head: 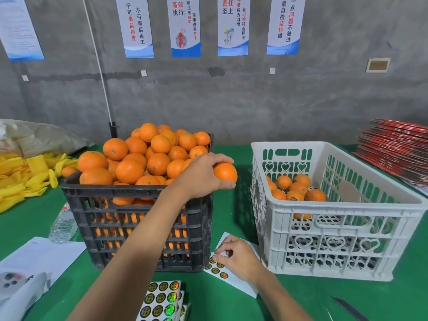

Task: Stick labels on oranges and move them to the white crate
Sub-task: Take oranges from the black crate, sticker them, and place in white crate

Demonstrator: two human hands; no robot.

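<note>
A black crate heaped with oranges stands at the centre of the green table. My left hand grips one orange at the crate's right rim. To the right stands the white crate with several labelled oranges inside. Between the two crates lies a white label sheet with round gold stickers. My right hand rests on it, thumb and forefinger pinched at a sticker on the sheet's left edge.
More hologram sticker sheets lie near the front edge. A plastic bottle and papers lie at left, yellow foam sleeves behind them. Red flat cartons are stacked at the far right. A dark blade lies at front right.
</note>
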